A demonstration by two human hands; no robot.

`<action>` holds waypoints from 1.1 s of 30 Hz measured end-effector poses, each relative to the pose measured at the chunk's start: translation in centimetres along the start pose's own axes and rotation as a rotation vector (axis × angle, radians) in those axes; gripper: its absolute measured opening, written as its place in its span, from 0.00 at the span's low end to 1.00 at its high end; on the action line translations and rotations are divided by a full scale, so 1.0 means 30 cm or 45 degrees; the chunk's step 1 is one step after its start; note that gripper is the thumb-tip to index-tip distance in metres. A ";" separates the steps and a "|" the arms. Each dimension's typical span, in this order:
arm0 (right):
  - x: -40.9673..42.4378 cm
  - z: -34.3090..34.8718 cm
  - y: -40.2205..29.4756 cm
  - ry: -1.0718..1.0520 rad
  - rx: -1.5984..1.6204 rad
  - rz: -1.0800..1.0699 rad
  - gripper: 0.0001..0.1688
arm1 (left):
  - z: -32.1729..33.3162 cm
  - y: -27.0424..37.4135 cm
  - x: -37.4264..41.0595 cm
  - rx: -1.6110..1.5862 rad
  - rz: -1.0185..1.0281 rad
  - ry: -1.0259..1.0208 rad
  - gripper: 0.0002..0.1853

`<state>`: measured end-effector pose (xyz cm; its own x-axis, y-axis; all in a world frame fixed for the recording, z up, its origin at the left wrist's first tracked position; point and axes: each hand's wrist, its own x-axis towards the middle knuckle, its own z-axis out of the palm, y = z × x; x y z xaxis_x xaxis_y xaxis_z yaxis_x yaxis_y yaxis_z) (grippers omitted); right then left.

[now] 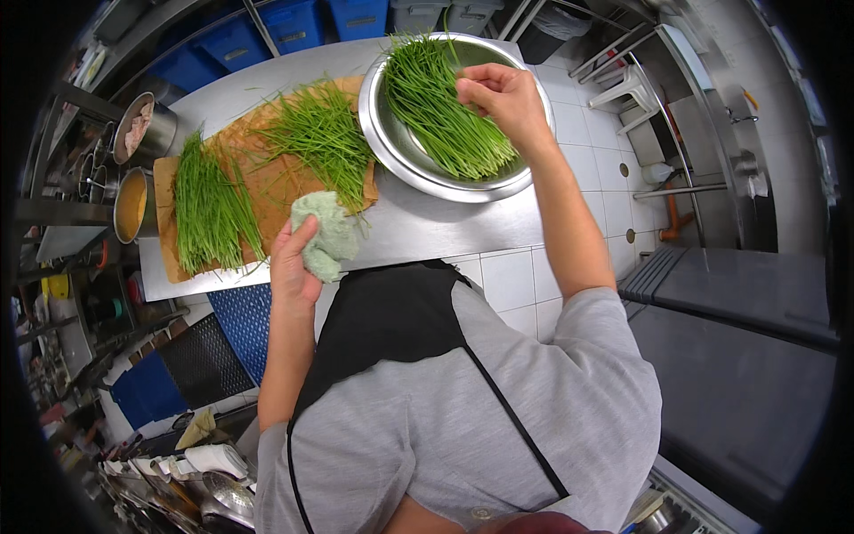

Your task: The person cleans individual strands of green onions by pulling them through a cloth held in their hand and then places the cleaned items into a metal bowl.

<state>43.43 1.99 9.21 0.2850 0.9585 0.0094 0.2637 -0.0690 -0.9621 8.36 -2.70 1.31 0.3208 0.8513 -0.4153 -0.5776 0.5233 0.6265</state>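
My left hand (293, 260) grips a pale green cloth (327, 233) at the near edge of a stainless steel table (454, 230). Above the right part of a large metal bowl (373, 143), my right hand (497, 100) is raised with thumb and fingertips brought together; a thin green blade seems to be at them, but I cannot tell whether it is held. Long green chives (447, 113) fill much of the bowl. On brown paper (260, 180) to the left lie a looser heap of greens (317, 133) and a neater bundle (213, 207).
Two metal pots, one with pale meat (139, 127) and one with yellow contents (139, 207), stand off the table's left end. Blue bins (290, 27) line the far side. A white plastic stool (627, 90) is beyond the right end, and a dark grey cabinet (727, 360) at my right.
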 end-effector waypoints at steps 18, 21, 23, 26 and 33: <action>0.005 -0.351 0.100 0.244 0.106 -0.054 0.13 | -0.094 0.020 -0.105 -0.651 0.369 -0.170 0.26; -0.080 -0.202 0.062 0.110 0.224 -0.044 0.12 | -0.173 0.121 -0.135 -0.757 0.517 -0.276 0.27; -0.160 -0.042 0.013 -0.103 0.232 -0.095 0.10 | -0.188 0.221 -0.150 -0.831 0.570 -0.368 0.27; -0.238 0.255 -0.047 -0.492 0.091 -0.271 0.08 | -0.215 0.339 -0.190 -0.769 0.764 -0.445 0.27; -0.198 0.889 0.068 -0.911 -0.459 -0.329 0.12 | -0.317 0.365 -0.235 -0.869 0.770 -0.497 0.28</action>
<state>17.70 3.53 -0.08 -0.4457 0.8921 -0.0747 0.5531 0.2088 -0.8065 -7.38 -3.33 4.82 -0.0166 0.9850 0.1719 -0.9948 -0.0335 0.0959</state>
